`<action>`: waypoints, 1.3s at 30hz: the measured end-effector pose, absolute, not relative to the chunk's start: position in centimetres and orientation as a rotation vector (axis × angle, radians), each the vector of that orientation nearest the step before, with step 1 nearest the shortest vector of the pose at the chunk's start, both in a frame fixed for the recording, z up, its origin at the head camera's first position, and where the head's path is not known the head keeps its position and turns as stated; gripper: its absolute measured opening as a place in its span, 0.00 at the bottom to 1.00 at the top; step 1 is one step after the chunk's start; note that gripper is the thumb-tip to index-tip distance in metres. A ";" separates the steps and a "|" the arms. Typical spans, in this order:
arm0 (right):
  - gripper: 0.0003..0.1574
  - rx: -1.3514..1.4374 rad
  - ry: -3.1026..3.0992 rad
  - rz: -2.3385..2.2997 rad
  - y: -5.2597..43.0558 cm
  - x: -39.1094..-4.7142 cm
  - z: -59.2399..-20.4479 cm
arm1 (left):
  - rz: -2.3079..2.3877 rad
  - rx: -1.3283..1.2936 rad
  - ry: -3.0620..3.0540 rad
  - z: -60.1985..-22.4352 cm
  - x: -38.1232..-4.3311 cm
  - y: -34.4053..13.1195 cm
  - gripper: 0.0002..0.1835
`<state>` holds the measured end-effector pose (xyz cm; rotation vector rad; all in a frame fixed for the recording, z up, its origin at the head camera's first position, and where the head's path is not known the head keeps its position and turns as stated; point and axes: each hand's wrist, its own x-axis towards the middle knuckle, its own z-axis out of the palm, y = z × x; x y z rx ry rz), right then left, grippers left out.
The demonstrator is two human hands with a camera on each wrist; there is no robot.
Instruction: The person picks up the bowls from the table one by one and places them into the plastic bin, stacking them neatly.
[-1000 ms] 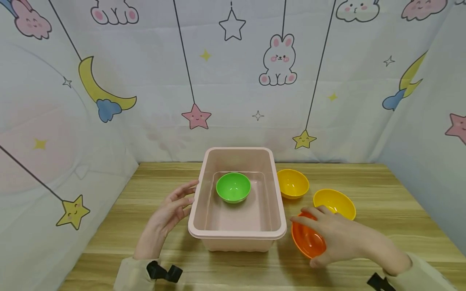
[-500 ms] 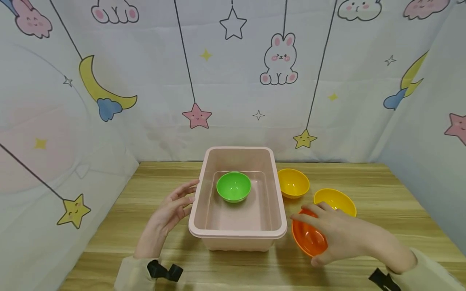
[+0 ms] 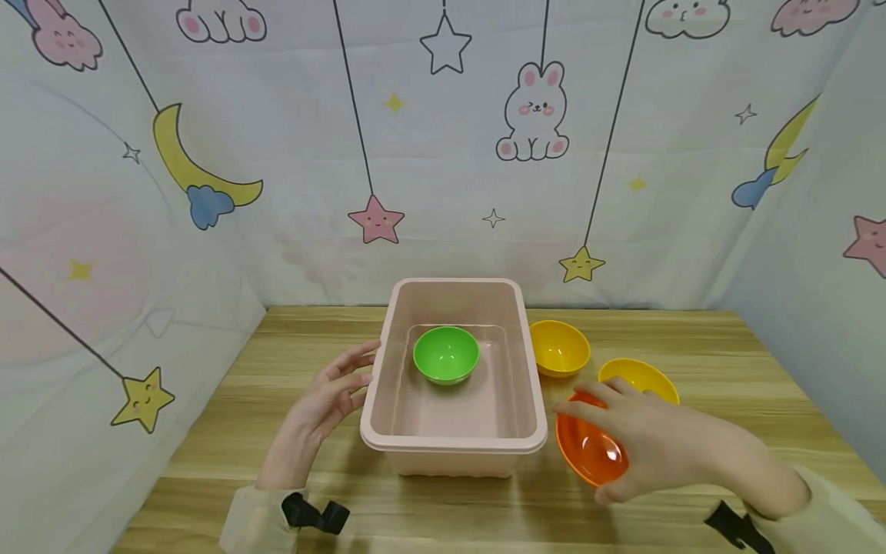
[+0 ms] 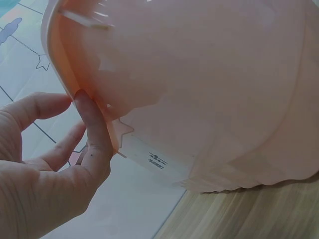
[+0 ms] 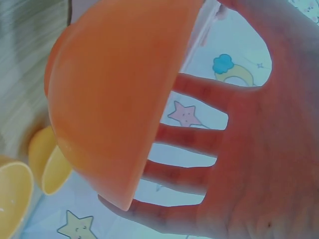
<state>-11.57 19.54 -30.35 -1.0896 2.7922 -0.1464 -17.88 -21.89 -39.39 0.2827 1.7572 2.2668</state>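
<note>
My right hand (image 3: 664, 442) grips an orange bowl (image 3: 588, 446) by its rim, to the right of a pale pink plastic bin (image 3: 453, 445). The bowl tilts, and whether it touches the table is unclear. In the right wrist view, the orange bowl's (image 5: 114, 89) rounded outside faces the camera, with several fingers of the right hand (image 5: 249, 149) along its rim. Inside the bin lies a green bowl (image 3: 446, 355). My left hand (image 3: 321, 408) touches the bin's left side with extended fingers. Seen from the left wrist, thumb and finger of this hand (image 4: 60, 154) meet the bin's rim (image 4: 55, 64).
Two yellow bowls stand on the wooden table (image 3: 298, 338): one bowl (image 3: 559, 348) close by the bin's right wall, the other bowl (image 3: 640, 377) behind my right hand and partly covered by it. A printed curtain (image 3: 443, 154) closes off the back and sides.
The right wrist has moved a little to the right, and the orange bowl has turned slightly with the hand. The left hand, bin and other bowls look the same.
</note>
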 end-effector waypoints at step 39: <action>0.52 -1.259 2.871 -0.079 15.7 -12.0 -26.0 | 2.268 0.276 1.761 -39.4 -17.9 -21.9 0.28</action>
